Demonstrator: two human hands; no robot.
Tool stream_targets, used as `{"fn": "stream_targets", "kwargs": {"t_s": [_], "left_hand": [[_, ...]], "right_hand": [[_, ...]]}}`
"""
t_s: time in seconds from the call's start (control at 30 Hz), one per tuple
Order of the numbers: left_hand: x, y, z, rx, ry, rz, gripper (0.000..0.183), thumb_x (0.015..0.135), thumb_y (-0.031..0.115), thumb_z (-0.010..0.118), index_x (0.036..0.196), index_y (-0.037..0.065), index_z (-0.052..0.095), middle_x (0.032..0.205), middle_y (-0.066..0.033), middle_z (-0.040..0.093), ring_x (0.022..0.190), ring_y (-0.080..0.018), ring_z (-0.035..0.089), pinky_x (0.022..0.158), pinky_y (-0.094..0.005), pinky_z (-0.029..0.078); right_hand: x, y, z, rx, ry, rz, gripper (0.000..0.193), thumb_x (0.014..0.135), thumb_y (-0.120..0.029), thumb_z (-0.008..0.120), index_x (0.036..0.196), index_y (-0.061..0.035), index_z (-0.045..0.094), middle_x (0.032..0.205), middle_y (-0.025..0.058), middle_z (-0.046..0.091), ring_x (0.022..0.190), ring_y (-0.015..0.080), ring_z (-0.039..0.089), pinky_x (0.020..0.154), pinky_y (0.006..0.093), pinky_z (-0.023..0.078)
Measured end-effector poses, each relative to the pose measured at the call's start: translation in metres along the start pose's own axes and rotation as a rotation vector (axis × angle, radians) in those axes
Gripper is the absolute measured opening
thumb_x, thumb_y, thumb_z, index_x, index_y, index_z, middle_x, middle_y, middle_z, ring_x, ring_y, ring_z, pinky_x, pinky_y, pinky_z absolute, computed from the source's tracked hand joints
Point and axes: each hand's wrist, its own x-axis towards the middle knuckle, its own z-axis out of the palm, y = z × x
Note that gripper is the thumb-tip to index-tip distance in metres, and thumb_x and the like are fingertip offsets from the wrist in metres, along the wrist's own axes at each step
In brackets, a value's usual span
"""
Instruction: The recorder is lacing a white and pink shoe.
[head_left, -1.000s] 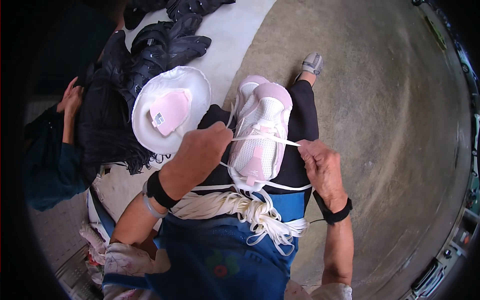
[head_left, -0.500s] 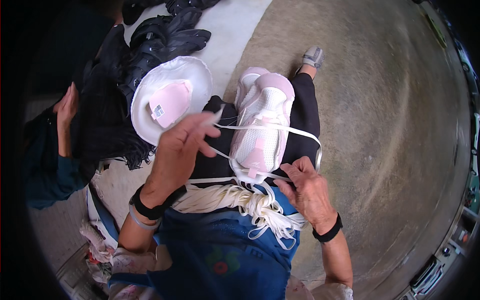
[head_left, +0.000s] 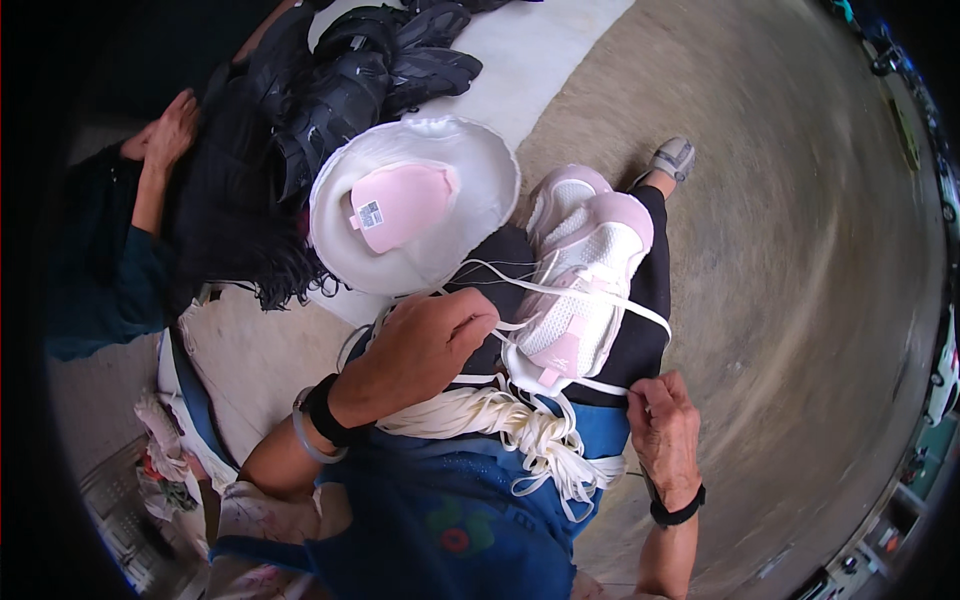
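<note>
A pair of white-and-pink sneaker uppers (head_left: pixel 592 262) lies across my lap, toes pointing away. White shoelace (head_left: pixel 645 312) crosses over the nearer part and loops past its right side. My left hand (head_left: pixel 425 340) is closed left of the shoes, with lace running from its fingers to the shoe. To the right, my right hand (head_left: pixel 662 425) pinches a lace strand that comes from the shoe's near end. A thick knotted bundle of white laces (head_left: pixel 535 435) rests over my blue apron (head_left: pixel 400 500), just below the shoes.
A white fabric hat-shaped holder (head_left: pixel 480 170) with a pink tongue-shaped piece (head_left: pixel 410 200) inside stands at the left. Behind it are black shoe uppers (head_left: pixel 340 100) and black laces (head_left: pixel 225 230). A co-worker's hands (head_left: pixel 170 130) show at far left. Concrete floor (head_left: pixel 780 280) extends right.
My left hand has come down and closed, turning its back upward. My right hand has moved right and slightly down, drawing the lace outward. The whole view has shifted.
</note>
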Motion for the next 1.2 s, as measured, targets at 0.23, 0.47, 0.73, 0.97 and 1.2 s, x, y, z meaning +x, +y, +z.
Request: {"fn": "stream_targets", "kwargs": {"t_s": [0.23, 0.47, 0.73, 0.97, 1.2], "left_hand": [[-0.01, -0.002, -0.016, 0.041, -0.031, -0.035, 0.012, 0.094, 0.009, 0.055, 0.089, -0.001, 0.06, 0.076, -0.0166, 0.062, 0.069, -0.0298, 0.062, 0.065, -0.0375, 0.047], [-0.005, 0.001, -0.017, -0.173, -0.097, -0.053, 0.014, 0.097, 0.011, 0.05, 0.098, -0.001, 0.058, 0.077, -0.0172, 0.062, 0.072, -0.0339, 0.063, 0.066, -0.0387, 0.047], [0.016, 0.001, 0.004, -0.155, -0.164, 0.008, 0.018, 0.096, 0.013, 0.054, 0.098, -0.002, 0.062, 0.083, -0.018, 0.067, 0.078, -0.0299, 0.067, 0.07, -0.037, 0.05], [0.036, 0.008, 0.005, -0.013, -0.111, -0.037, 0.017, 0.091, 0.014, 0.062, 0.093, -0.002, 0.067, 0.084, -0.0163, 0.069, 0.075, -0.0237, 0.066, 0.069, -0.0336, 0.05], [0.034, 0.011, -0.002, 0.039, -0.145, 0.017, 0.019, 0.094, 0.014, 0.056, 0.096, -0.002, 0.065, 0.082, -0.0122, 0.067, 0.069, -0.0184, 0.064, 0.063, -0.0298, 0.051]], "right_hand": [[-0.001, -0.015, -0.004, 0.036, -0.061, 0.215, 0.02, 0.078, 0.001, 0.072, 0.097, -0.0031, 0.067, 0.09, 0.0135, 0.061, 0.069, 0.0282, 0.065, 0.06, 0.0359, 0.054], [0.009, -0.031, 0.02, -0.095, -0.147, -0.049, 0.016, 0.08, -0.004, 0.073, 0.095, -0.006, 0.069, 0.089, 0.0089, 0.061, 0.068, 0.0258, 0.064, 0.06, 0.0349, 0.054], [0.008, -0.015, 0.016, 0.168, -0.103, 0.062, 0.016, 0.083, 0.004, 0.067, 0.098, -0.0025, 0.064, 0.082, 0.0138, 0.059, 0.068, 0.0318, 0.062, 0.059, 0.0373, 0.051], [0.023, -0.016, 0.001, 0.259, 0.028, 0.112, 0.01, 0.085, 0.004, 0.066, 0.094, 0.0013, 0.064, 0.075, 0.014, 0.057, 0.064, 0.0263, 0.06, 0.059, 0.0335, 0.049], [0.024, 0.0, 0.002, 0.104, 0.012, 0.045, 0.008, 0.083, 0.001, 0.068, 0.09, 0.001, 0.065, 0.077, 0.0145, 0.061, 0.065, 0.03, 0.061, 0.059, 0.0359, 0.049]]}}
